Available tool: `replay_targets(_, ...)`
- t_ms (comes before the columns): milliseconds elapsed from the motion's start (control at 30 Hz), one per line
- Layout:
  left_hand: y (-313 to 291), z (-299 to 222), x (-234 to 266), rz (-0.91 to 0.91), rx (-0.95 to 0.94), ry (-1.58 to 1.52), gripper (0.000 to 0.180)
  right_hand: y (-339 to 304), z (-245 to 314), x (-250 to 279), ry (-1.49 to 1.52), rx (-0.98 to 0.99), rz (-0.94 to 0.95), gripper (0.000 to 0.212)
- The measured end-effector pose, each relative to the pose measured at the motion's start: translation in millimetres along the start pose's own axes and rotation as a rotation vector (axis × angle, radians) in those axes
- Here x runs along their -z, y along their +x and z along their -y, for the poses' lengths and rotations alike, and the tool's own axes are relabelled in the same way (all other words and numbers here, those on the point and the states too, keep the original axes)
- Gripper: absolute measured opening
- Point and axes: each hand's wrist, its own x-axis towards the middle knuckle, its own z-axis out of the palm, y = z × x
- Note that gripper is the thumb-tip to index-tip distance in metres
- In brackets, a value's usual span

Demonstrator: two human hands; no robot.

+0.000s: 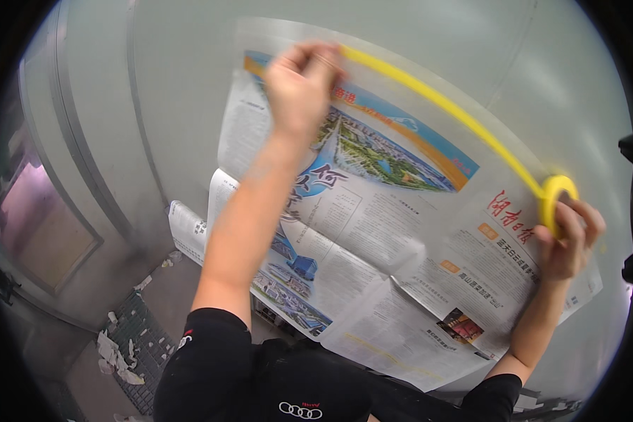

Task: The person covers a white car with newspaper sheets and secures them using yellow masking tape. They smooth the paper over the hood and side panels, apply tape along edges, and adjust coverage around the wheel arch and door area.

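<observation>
A wide newspaper sheet (pixel 373 281) hangs against a pale grey wall, with a fold line across its middle. Along its upper part runs a stretched strip of yellow tape (pixel 443 102), slanting down to the right. At the strip's upper left end, my left hand (pixel 302 81) pinches the tape, its fingers slightly blurred. My right hand (pixel 573 235) grips the yellow tape roll (pixel 559 193) near the sheet's right edge. The strip is taut between the two hands. Whether it touches the paper along its length, I cannot tell.
The grey wall panel (pixel 183 84) continues left of the newspaper, up to a framed window (pixel 46 218). Below, white paper scraps (pixel 119 355) litter a dark grid mat (pixel 144 327) on the floor. A loose corner of newspaper (pixel 188 228) sticks out at the lower left.
</observation>
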Motion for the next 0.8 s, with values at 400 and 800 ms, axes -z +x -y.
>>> replay_targets(400,136.2,39.2,93.4,-0.332,-0.174,0.166,0.023,-45.1,-65.6,32.8,-0.232,-0.044,-0.085,0.016)
replay_targets(800,61.1,37.1,65.2,-0.137,-0.593,0.510,0.044,-46.0,-62.8,28.6,-0.336,0.008,-0.011,0.031)
